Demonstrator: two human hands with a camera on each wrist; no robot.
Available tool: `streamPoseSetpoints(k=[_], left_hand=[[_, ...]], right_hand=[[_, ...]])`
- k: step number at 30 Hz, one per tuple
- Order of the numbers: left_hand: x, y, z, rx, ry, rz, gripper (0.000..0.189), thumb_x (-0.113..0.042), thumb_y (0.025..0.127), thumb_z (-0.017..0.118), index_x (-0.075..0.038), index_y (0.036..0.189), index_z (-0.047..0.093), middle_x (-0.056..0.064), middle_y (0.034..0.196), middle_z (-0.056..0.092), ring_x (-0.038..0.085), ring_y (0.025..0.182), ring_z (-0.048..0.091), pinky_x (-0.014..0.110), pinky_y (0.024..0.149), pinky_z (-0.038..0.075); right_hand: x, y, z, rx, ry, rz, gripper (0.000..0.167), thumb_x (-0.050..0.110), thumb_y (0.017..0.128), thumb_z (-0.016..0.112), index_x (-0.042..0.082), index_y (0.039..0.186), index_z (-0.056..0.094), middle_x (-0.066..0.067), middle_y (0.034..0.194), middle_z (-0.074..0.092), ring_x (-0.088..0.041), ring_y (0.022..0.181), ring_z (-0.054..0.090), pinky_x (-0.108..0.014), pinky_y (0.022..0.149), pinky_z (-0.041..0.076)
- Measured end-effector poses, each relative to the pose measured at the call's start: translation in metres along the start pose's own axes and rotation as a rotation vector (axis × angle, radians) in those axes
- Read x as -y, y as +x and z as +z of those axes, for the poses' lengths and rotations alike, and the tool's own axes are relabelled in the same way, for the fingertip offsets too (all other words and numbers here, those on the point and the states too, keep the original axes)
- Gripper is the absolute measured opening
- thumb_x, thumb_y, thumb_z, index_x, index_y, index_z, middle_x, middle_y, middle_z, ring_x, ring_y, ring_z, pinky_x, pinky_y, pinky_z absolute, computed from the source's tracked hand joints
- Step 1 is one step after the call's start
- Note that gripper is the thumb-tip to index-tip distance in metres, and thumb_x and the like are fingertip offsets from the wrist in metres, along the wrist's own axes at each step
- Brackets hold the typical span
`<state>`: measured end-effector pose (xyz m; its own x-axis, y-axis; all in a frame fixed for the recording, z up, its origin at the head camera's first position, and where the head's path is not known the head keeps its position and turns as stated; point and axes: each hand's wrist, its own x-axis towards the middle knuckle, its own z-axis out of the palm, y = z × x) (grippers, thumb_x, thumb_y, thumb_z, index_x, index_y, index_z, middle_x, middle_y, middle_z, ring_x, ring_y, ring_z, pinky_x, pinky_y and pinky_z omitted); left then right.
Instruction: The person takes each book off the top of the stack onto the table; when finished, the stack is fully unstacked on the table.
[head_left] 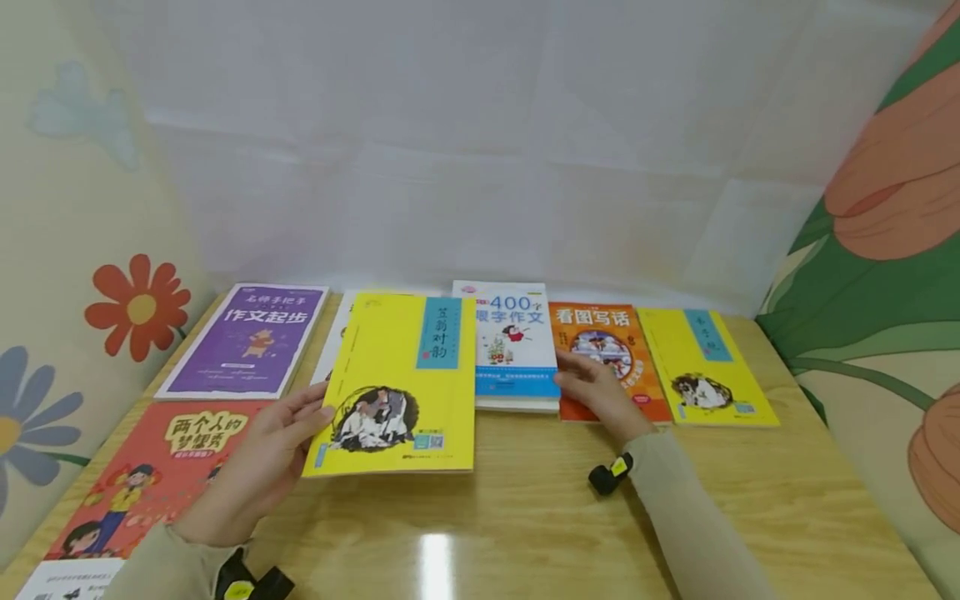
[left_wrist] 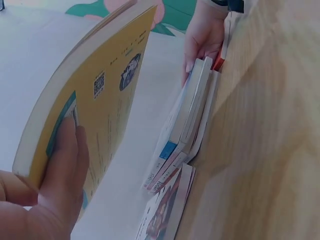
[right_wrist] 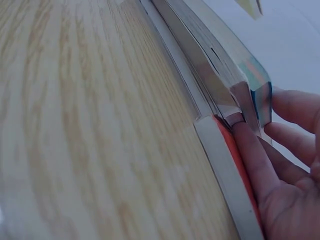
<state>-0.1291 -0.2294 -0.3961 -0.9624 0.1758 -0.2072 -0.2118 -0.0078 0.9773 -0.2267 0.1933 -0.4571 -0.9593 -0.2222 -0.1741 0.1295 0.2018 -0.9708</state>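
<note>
My left hand [head_left: 273,454] holds a yellow book [head_left: 442,400] by its left edge, raised above the table and tilted. In the left wrist view, the fingers [left_wrist: 65,155] lie against its back cover, which carries a QR code. My right hand [head_left: 600,392] reaches to the right edge of a white and blue book [head_left: 517,379] on a small stack. In the right wrist view, the fingers [right_wrist: 252,155] are extended and touch the stack's corner; one lies above an orange-red book [right_wrist: 230,145]. The raised book partly covers a white book [head_left: 330,350] behind it.
A purple book [head_left: 236,342] lies at the back left, with a red book [head_left: 161,450] in front of it. The orange book [head_left: 645,392] and another yellow book [head_left: 716,367] lie to the right. A white cloth [head_left: 480,167] hangs behind the wooden table [head_left: 570,517].
</note>
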Motion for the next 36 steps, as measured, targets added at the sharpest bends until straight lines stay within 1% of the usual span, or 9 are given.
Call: streamPoseSetpoints(k=[2, 4, 7, 8, 11, 15, 23, 30, 36], left_hand=[[0.007, -0.013, -0.008, -0.006, 0.017, -0.025, 0.067, -0.016, 0.111, 0.043, 0.005, 0.160, 0.003, 0.027, 0.163, 0.021, 0.019, 0.142, 0.040, 0.018, 0.100, 0.048], [0.014, -0.025, -0.015, -0.005, -0.011, -0.044, 0.068, -0.016, 0.111, 0.043, 0.005, 0.160, 0.001, 0.022, 0.157, 0.037, 0.019, 0.139, 0.045, 0.021, 0.098, 0.051], [0.024, -0.042, -0.023, -0.025, -0.005, -0.104, 0.068, -0.018, 0.111, 0.043, 0.004, 0.160, 0.001, 0.022, 0.155, 0.040, -0.004, 0.108, 0.060, 0.022, 0.087, 0.057], [0.027, -0.047, -0.025, -0.024, -0.010, -0.131, 0.068, -0.019, 0.111, 0.042, 0.003, 0.161, 0.001, 0.022, 0.153, 0.042, -0.004, 0.102, 0.063, 0.027, 0.086, 0.059], [0.032, -0.060, -0.032, -0.021, 0.045, -0.236, 0.067, -0.022, 0.112, 0.039, 0.001, 0.161, -0.001, 0.032, 0.164, 0.009, -0.009, 0.104, 0.058, 0.027, 0.091, 0.057], [0.043, -0.075, -0.045, -0.045, 0.076, -0.332, 0.067, -0.024, 0.112, 0.038, 0.003, 0.161, 0.001, 0.030, 0.158, 0.030, 0.006, 0.108, 0.064, 0.036, 0.093, 0.058], [0.068, -0.101, -0.068, 0.013, 0.085, -0.345, 0.074, -0.024, 0.111, 0.043, 0.013, 0.156, -0.003, 0.010, 0.133, 0.064, 0.011, 0.102, 0.070, 0.039, 0.087, 0.060], [0.071, -0.105, -0.055, -0.064, 0.345, -0.357, 0.064, -0.022, 0.111, 0.042, 0.018, 0.153, 0.015, 0.036, 0.140, 0.052, 0.038, 0.118, 0.064, 0.039, 0.088, 0.060], [0.066, -0.101, -0.050, -0.054, 0.456, -0.382, 0.061, -0.021, 0.111, 0.042, 0.020, 0.150, 0.019, 0.039, 0.142, 0.047, 0.046, 0.123, 0.057, 0.045, 0.094, 0.057]], right_hand=[[0.000, 0.000, 0.000, -0.004, -0.008, -0.004, 0.063, 0.042, 0.094, 0.073, 0.022, 0.149, 0.052, -0.006, 0.141, 0.060, -0.025, 0.126, 0.058, -0.043, 0.111, 0.044], [-0.001, 0.000, 0.001, -0.009, -0.014, -0.009, 0.064, 0.042, 0.093, 0.074, 0.021, 0.149, 0.052, -0.007, 0.140, 0.060, -0.025, 0.125, 0.059, -0.043, 0.111, 0.044], [-0.001, 0.001, 0.000, -0.012, -0.014, -0.011, 0.064, 0.042, 0.093, 0.074, 0.020, 0.149, 0.053, -0.007, 0.141, 0.060, -0.025, 0.125, 0.059, -0.042, 0.110, 0.045], [0.000, 0.001, 0.000, -0.010, -0.011, -0.006, 0.064, 0.043, 0.093, 0.074, 0.021, 0.149, 0.052, -0.007, 0.141, 0.060, -0.025, 0.125, 0.059, -0.042, 0.110, 0.045], [0.000, 0.000, -0.002, -0.014, -0.001, 0.015, 0.064, 0.043, 0.093, 0.074, 0.022, 0.149, 0.052, -0.006, 0.143, 0.057, -0.025, 0.127, 0.057, -0.043, 0.112, 0.043], [0.001, 0.000, -0.002, -0.024, -0.007, 0.059, 0.065, 0.045, 0.092, 0.074, 0.025, 0.149, 0.053, -0.004, 0.147, 0.055, -0.026, 0.131, 0.053, -0.046, 0.116, 0.039], [0.002, 0.002, -0.001, -0.018, -0.029, 0.055, 0.066, 0.049, 0.089, 0.076, 0.027, 0.148, 0.054, -0.001, 0.145, 0.056, -0.024, 0.133, 0.052, -0.046, 0.115, 0.039], [0.004, 0.001, -0.001, -0.018, -0.035, 0.034, 0.066, 0.047, 0.091, 0.074, 0.024, 0.149, 0.053, -0.004, 0.145, 0.056, -0.026, 0.131, 0.053, -0.046, 0.115, 0.040], [0.007, 0.000, 0.002, -0.016, -0.029, 0.056, 0.065, 0.045, 0.093, 0.073, 0.023, 0.151, 0.051, -0.006, 0.146, 0.055, -0.027, 0.132, 0.052, -0.046, 0.115, 0.039]])
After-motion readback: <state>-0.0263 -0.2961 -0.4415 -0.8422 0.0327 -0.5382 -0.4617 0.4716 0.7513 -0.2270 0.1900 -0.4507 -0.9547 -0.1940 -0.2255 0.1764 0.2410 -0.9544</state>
